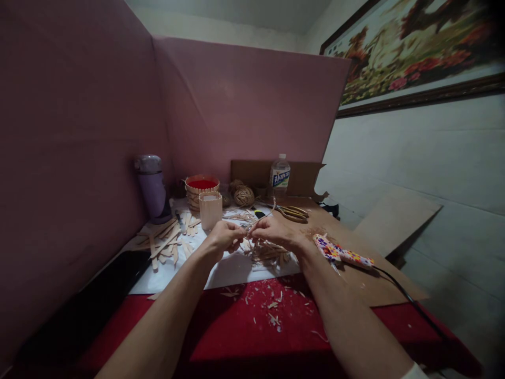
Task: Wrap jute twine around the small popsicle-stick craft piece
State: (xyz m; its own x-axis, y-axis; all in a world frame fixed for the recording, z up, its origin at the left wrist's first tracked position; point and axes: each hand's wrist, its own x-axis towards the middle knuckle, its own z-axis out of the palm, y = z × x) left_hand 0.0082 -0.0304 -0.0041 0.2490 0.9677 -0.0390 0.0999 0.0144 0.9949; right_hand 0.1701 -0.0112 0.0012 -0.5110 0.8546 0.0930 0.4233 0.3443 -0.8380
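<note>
My left hand (225, 238) and my right hand (273, 231) meet over a white sheet (229, 271), fingers pinched together. Between them runs a thin strand of jute twine (260, 218), leading up and away from the right fingers. What the left fingers grip is too small to make out. Under the hands lies a heap of wooden stick offcuts (268, 253). A small cup made of wooden sticks (210, 209) stands just beyond the left hand.
Loose flat wooden sticks (165, 239) lie at left by a purple bottle (153, 188). Behind are a red-topped stick basket (201, 188), a twine ball (244, 196), a water bottle (280, 177) and pliers (292, 212). A patterned glue gun (342, 254) rests on cardboard at right.
</note>
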